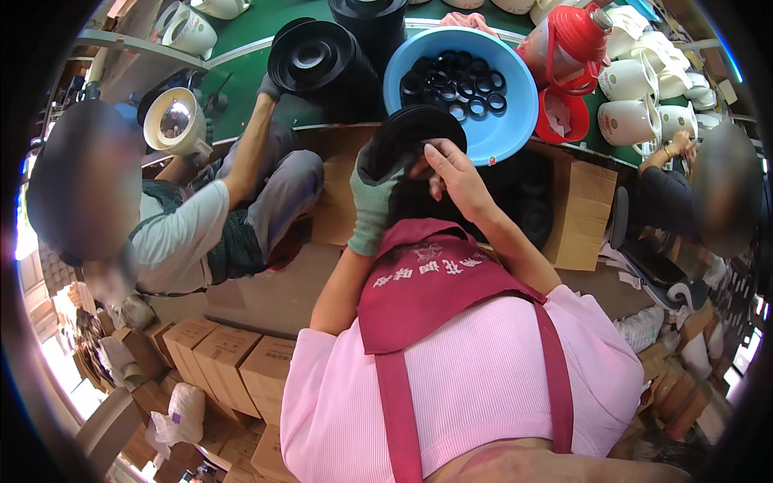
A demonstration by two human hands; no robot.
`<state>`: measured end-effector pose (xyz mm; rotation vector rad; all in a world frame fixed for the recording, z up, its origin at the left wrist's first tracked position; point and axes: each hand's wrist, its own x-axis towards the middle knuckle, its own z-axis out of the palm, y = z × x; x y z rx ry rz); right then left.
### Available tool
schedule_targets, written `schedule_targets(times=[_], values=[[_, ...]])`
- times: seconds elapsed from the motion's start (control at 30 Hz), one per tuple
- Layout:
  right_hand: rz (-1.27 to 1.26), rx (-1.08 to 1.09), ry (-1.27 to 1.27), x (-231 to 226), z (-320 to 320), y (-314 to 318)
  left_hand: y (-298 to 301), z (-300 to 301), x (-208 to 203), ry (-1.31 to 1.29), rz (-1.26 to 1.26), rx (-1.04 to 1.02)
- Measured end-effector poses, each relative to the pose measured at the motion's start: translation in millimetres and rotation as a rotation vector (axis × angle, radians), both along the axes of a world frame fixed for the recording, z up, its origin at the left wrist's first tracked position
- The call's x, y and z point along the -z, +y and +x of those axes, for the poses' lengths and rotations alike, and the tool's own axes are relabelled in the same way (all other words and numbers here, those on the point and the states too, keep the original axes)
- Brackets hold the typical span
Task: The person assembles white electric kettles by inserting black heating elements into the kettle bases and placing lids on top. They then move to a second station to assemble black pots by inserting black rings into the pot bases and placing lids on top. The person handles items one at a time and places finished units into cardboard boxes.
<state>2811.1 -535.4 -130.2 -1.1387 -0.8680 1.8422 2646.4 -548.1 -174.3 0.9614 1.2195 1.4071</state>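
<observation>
The round black plastic piece [419, 121] is up in front of the person, just off the near edge of the long green table [233, 84]. On the far left, a worker in a light shirt [181, 241] holds a white plastic jug [167, 146]. That worker's other hand, in a dark glove [270, 87], touches a tall pile of round black plastic parts [312, 58]. Next, the person's left hand [373, 187], in a pale green knit glove, holds the black piece. The bare right hand [452, 171] is at its right side with bent fingers; you cannot tell if they grip it. Just beyond sits a round blue plastic basin [511, 129] with small shiny black rings [477, 84]. To its right are a red plastic flask [555, 56], a small red tub [566, 138] and many white jugs [626, 80].
</observation>
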Motion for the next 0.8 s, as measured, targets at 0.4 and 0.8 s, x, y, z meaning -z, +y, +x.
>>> schedule_targets(times=[0.4, 0.8], values=[[0.719, 0.344, -0.821, 13, 4, 9, -1, 0, -3, -0.054, -0.062, -0.007], [0.546, 0.069, -0.549, 35, 18, 22, -2, -15, -2, 0.066, -0.081, 0.008]])
